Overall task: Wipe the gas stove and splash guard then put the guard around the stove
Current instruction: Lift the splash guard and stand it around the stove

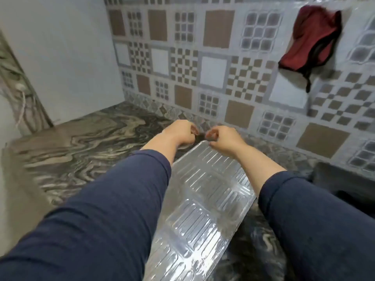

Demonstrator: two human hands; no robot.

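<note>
Over at the left edge of the frame, a plain pale wall meets a tabletop of swirled grey and cream stone, and thin cords hang by a patterned strip in the far left. Moving toward the middle, the left hand reaches out on a dark blue sleeve, its fingers curled in; it sits just past the far left corner of the splash guard, and whether it pinches that corner or only hovers beside it cannot be told. Centre frame, the splash guard is a shiny silver sheet embossed with ribbed rectangles, running from the lower middle of the frame up to the hands, lying over the tabletop at a slant. Just right of centre, the right hand has its fingers curled down at the guard's far edge, seemingly pinching it, on another dark blue sleeve. Behind the hands, a tiled wall in brown, grey and white squares fills the upper middle and right. In the upper right, a dark red cloth hangs against those tiles. At the right edge, lower down, a dark blurred object sits on the tabletop; what it is cannot be told.
</note>
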